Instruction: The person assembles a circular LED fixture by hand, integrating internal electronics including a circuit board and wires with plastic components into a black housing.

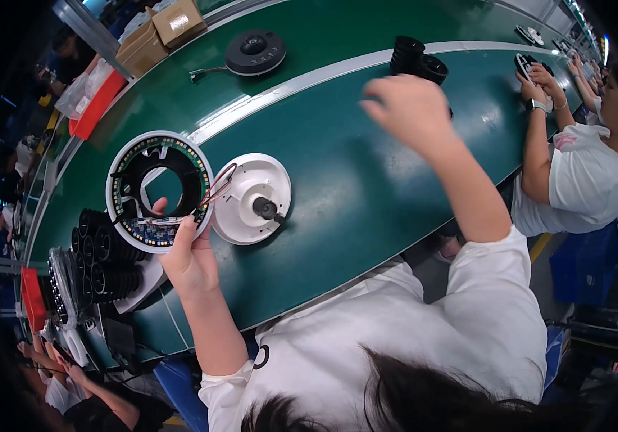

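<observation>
My left hand (192, 263) is closed on the lower rim of a round white lamp housing (205, 162), held tilted above the bench. Inside it are a ring of small LEDs, a black inner ring (190, 186) and a blue circuit board (152, 232). Red and black wires (221, 186) run from it towards a white dish-shaped cover (241, 225) on the bench, which has a dark round part at its middle. My right hand (408, 108), blurred, is over the bench beside black ribbed cylinders (407, 52); its fingertips are too smeared to read.
A dark round device (255, 52) with a short cable lies on the far green strip, beyond a metal rail (287, 85). Black ribbed cylinders (100, 248) are stacked at left. Cardboard boxes (177, 23) and a red bin (97, 106) stand far left. A co-worker (575, 158) works at right.
</observation>
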